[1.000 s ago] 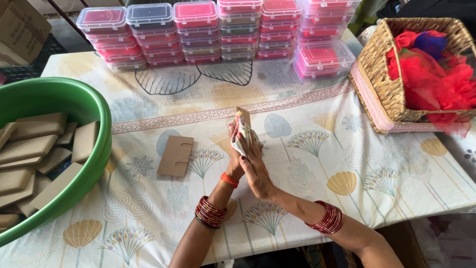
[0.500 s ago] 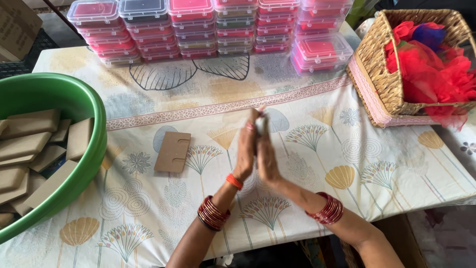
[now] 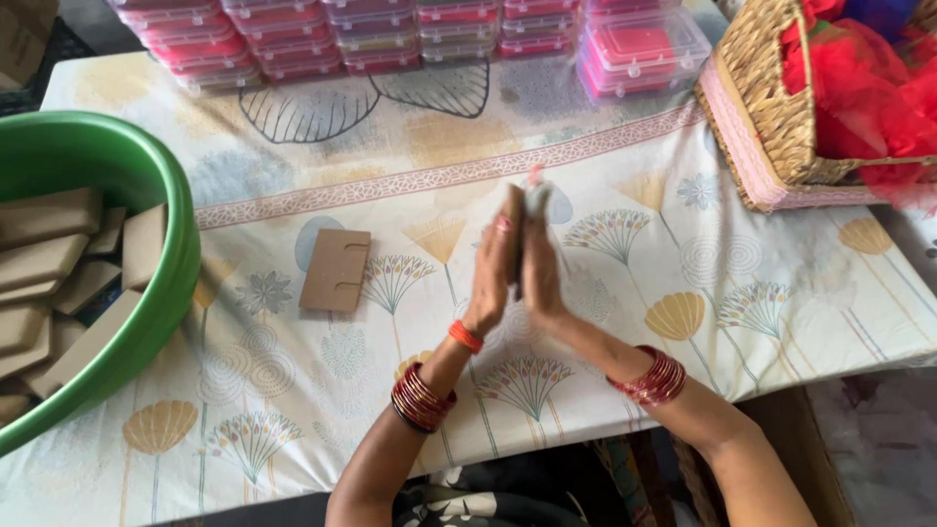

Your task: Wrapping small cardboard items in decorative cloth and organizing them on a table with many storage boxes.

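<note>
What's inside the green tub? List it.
The green tub holds flat brown cardboard pieces, stacked loosely. Whatever lies under them, and the tub's left part, is out of sight.

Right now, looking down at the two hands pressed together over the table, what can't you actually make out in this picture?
- Head view: the thin pale item is mostly hidden between the left hand and the right hand, and motion-blurred.
- Head view: the round green plastic basin of brown cardboard pieces is cut off by the left edge.
- Head view: the woven wicker basket with red fabric is cut off by the top and right edges.

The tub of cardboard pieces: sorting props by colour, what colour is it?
Green; the tub shows in the head view.
</note>
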